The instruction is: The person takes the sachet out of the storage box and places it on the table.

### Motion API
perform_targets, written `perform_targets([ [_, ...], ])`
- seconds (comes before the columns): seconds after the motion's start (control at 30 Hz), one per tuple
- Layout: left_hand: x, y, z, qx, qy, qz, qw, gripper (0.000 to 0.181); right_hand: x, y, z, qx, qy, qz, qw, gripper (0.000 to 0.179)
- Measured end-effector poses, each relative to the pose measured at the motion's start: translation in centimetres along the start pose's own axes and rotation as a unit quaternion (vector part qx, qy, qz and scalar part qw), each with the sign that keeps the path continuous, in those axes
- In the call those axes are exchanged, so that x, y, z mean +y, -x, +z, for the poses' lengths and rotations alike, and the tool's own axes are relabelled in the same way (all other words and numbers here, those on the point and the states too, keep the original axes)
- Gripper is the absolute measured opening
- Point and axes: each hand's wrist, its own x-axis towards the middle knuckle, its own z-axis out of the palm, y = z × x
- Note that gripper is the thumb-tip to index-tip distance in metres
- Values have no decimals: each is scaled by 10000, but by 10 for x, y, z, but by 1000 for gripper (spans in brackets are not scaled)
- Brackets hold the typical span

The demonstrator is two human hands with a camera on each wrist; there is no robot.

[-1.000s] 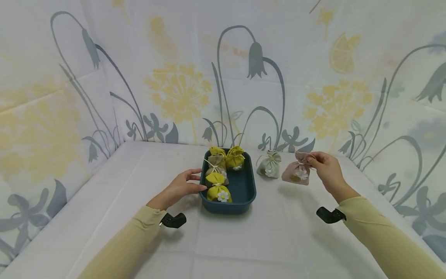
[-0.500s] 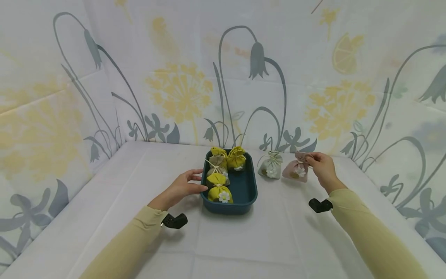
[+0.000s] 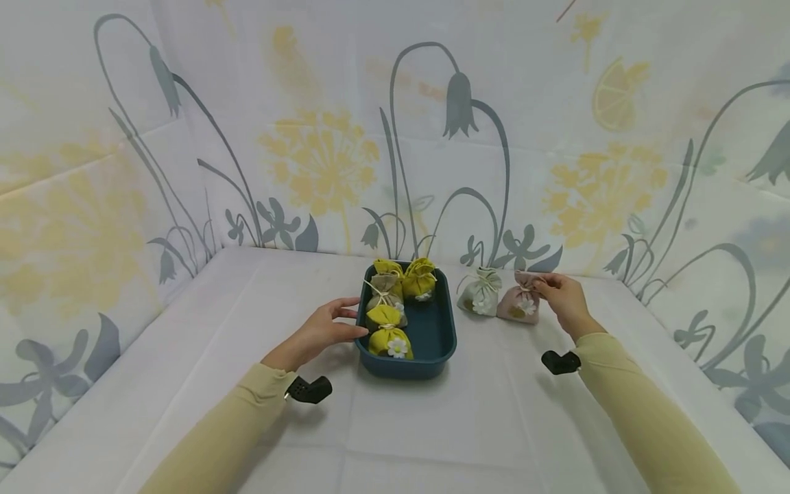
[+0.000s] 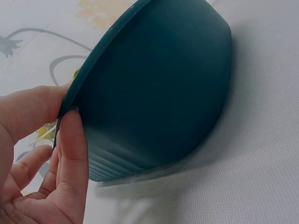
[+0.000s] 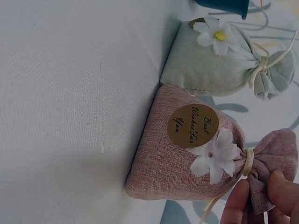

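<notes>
My right hand [image 3: 564, 302] pinches the gathered neck of a pink drawstring pouch [image 5: 187, 154] with a white flower and a round "Best Wishes For You" sticker. That pouch stands on the table, touching a pale green pouch [image 5: 210, 65] beside it. My left hand [image 3: 317, 333] pinches the left rim of a dark blue plastic tub [image 4: 154, 84] between thumb and finger. Inside the tub, a front yellow pouch [image 3: 389, 339], a beige pouch [image 3: 384, 295] and a right-hand yellow pouch [image 3: 418, 281] show, with another yellow one partly hidden at the back left.
A white cloth covers the table [image 3: 469, 425]. Behind it rises a hanging fabric backdrop [image 3: 327, 89] printed with grey and yellow flowers. Inside the tub, the right front part shows bare floor [image 3: 428, 333].
My right hand has lowered the pink pouch from the air onto the table and shifted it left against the pale green one. The left hand stays on the tub's rim.
</notes>
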Motion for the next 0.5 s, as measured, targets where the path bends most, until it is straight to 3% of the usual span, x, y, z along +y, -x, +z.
perform_targets([
  [0.23,-1,-1,0,-18,4,29,10000,70,2,6,-8,-53,135,101,9998,44],
  [0.5,-5,-1,-1,-12,33,74,10000,69,3,17,-13,244,346,338,9985,51],
])
